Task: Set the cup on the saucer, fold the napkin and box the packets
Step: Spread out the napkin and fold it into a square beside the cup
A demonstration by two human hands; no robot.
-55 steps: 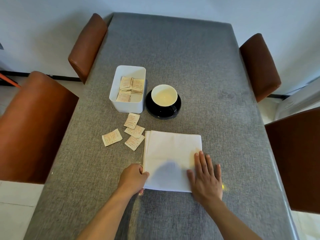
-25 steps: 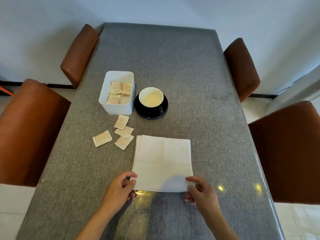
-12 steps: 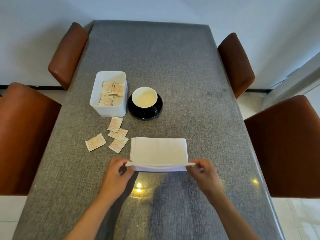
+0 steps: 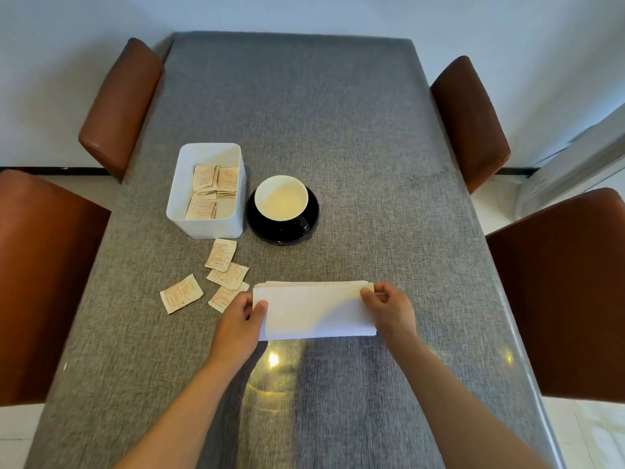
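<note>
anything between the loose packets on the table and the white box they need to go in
Nothing visible does. The four loose packets lie on bare table just in front of the white box, which is open-topped with room left. The cup on its saucer sits to the box's right, off that path.

Two bare forearms are showing from the bottom edge of the frame, with no sleeves, watch, rings or gloves visible on them; the left hand (image 4: 238, 324) and right hand (image 4: 392, 311) are wearing nothing at all.
</note>
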